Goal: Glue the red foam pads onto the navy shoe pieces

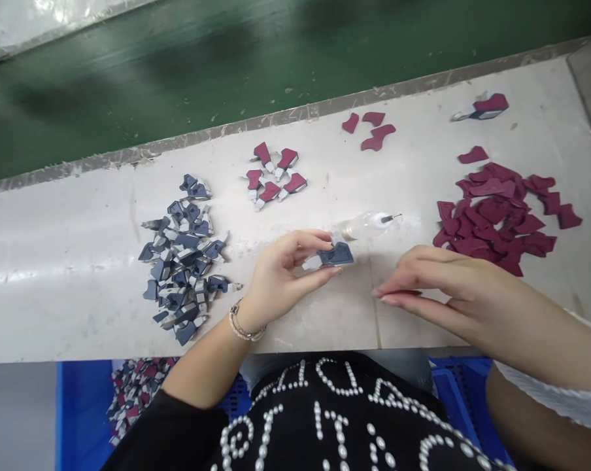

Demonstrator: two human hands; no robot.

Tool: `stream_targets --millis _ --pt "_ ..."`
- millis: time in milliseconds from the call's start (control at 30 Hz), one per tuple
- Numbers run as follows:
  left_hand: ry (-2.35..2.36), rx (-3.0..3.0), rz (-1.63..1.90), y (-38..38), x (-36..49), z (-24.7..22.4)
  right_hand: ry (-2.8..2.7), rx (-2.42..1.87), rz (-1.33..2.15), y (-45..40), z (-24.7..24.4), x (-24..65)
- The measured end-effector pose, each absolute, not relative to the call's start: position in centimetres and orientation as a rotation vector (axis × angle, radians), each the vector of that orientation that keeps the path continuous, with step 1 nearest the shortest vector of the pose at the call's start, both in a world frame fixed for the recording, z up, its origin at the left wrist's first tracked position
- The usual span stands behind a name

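Left hand [280, 275] pinches one blue-and-grey piece [333, 256] between thumb and fingertips, held just above the white surface [80, 275], near its middle. Right hand [430, 284] hovers low over the surface just right of the piece, fingers extended flat and close together, pointing left, holding nothing. Clear glue bottle [369, 224] with dark nozzle lies on its side directly behind the held piece. Pile of blue-grey pieces [182, 255] to the left of the left hand. Small group of maroon-and-grey pieces [274, 175] further back, centre. Large heap of plain maroon pieces [499, 216] at right, beyond the right hand; three loose maroon pieces [371, 129] near the far edge. Blue crate [82, 412] below the near edge holds mixed pieces.
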State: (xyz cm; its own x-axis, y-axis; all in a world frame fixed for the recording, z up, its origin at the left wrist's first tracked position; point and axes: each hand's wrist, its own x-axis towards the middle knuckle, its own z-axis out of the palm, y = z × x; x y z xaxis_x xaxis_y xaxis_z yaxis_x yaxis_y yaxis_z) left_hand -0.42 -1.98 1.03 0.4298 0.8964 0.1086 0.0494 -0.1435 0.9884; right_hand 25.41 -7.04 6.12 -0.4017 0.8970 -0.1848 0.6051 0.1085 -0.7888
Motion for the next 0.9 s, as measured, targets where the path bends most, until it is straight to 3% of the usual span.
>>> stream_targets --millis 133,300,900 --pt "0.863 1.527 0.932 -2.0 -0.4 0.8 -2.056 -1.283 1.150 -6.1 7.4 24.4" --pt "0.866 1.529 0.962 -2.6 -0.3 0.7 -1.789 -1.417 1.360 -5.7 8.5 23.9" --pt "0.937 1.987 1.199 -2.9 0.2 0.9 -1.332 -1.416 1.638 -4.7 6.4 21.5"
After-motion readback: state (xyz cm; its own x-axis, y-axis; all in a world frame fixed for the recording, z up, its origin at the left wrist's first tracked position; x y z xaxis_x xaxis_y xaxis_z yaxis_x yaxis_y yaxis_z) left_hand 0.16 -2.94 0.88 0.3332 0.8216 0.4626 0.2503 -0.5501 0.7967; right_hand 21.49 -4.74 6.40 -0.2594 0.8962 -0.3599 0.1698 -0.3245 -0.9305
